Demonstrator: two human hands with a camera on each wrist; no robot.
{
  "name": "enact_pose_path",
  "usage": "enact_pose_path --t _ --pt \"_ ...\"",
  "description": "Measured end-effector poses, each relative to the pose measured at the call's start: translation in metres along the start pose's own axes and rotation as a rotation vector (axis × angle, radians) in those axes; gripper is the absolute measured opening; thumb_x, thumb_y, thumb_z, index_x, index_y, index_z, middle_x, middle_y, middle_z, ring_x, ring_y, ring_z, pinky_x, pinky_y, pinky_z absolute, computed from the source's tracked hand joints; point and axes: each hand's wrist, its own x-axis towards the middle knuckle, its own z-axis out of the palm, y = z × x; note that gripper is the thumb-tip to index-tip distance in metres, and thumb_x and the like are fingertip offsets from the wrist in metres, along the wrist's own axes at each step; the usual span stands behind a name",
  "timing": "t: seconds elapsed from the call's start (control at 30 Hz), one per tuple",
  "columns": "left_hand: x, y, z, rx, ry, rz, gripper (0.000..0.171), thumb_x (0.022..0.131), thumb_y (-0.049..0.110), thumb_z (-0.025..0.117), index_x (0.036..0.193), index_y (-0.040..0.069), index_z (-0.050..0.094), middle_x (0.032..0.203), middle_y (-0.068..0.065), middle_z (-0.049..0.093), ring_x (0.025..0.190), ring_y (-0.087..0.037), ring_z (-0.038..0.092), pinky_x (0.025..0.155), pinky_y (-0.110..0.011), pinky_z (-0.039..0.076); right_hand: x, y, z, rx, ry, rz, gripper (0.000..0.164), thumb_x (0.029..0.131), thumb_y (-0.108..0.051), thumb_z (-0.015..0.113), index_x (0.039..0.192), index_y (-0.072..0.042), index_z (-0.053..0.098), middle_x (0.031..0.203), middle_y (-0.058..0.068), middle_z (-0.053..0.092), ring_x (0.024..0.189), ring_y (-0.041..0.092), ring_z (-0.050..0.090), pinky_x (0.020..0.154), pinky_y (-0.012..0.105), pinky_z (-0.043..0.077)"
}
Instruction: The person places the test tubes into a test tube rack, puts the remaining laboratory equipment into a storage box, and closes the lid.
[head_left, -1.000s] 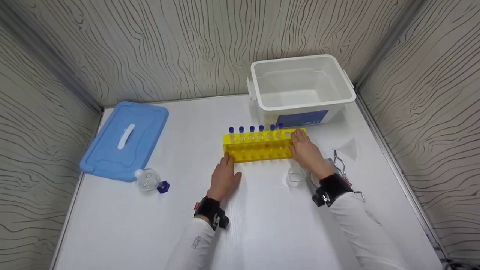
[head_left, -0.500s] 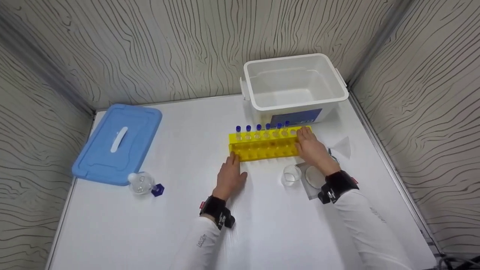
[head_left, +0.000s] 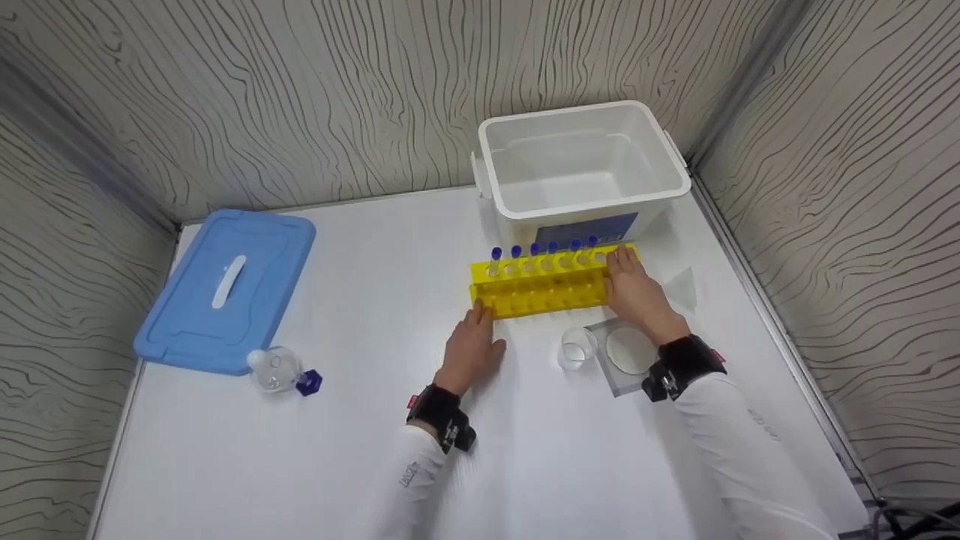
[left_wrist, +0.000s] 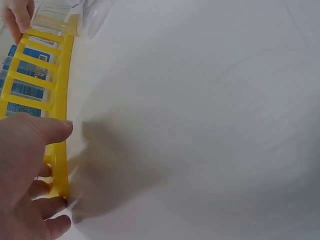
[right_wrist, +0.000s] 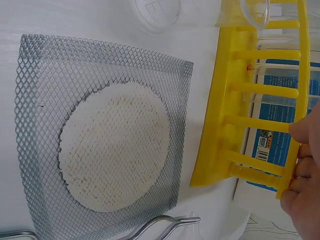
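In the head view, a yellow test tube rack [head_left: 547, 294] stands just in front of a white bin, with several blue-capped test tubes [head_left: 535, 249] along its top row. My left hand [head_left: 470, 349] touches the rack's front left end with its fingertips, thumb held apart to the right. My right hand [head_left: 637, 289] grips the top of the right end. The right wrist view shows that thumb and the fingers [right_wrist: 300, 172] curled about the rack's upper bar. In the left wrist view, the left fingers [left_wrist: 52, 206] lie against the yellow base edge.
Near my right wrist are a glass beaker [head_left: 576, 351], a wire gauze [right_wrist: 115, 145] with a white disc, a funnel [head_left: 681, 289] and metal tongs [right_wrist: 160, 227]. Behind stands the white bin [head_left: 517, 214]. A blue lid [head_left: 225, 315] and a round glass vessel [head_left: 274, 369] lie left.
Both hands have slid the rack to the right and slightly back along the bin's front. The head view has shifted a little, uncovering more of the wire gauze beside the right wrist.
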Motion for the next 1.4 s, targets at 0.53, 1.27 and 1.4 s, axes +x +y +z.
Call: enact_pose_path --t 0.53,1.27,1.4 --pt "-0.010 -0.002 -0.035 -0.085 0.215 -0.003 0.066 0.098 0.030 0.060 0.155 0.010 0.033 0.164 -0.008 0.030 0.145 -0.027 0.042 0.117 -0.041 0.039 0.001 -0.012 0.007 0.043 0.015 0.020 0.058 0.104 -0.020 0.039 0.149 0.015 0.027 0.159 0.036 0.018 0.149 0.049 0.019 0.118 0.059 0.026" --pt "0.003 0.017 -0.032 -0.038 0.214 0.044 0.064 0.100 0.027 0.057 0.155 0.004 0.031 0.163 -0.013 0.031 0.142 -0.028 0.045 0.116 -0.040 0.040 -0.003 -0.001 0.002 -0.030 0.057 -0.064 0.055 0.102 -0.014 0.042 0.146 0.018 0.032 0.154 0.040 0.024 0.145 0.053 0.025 0.111 0.061 0.036" --pt "0.007 0.023 -0.032 -0.028 0.201 0.038 0.064 0.100 0.027 0.057 0.155 0.004 0.031 0.162 -0.013 0.032 0.143 -0.027 0.045 0.116 -0.039 0.040 -0.002 0.004 0.001 -0.042 0.048 -0.051 0.056 0.102 -0.015 0.041 0.146 0.018 0.031 0.154 0.040 0.024 0.145 0.053 0.025 0.113 0.062 0.034"
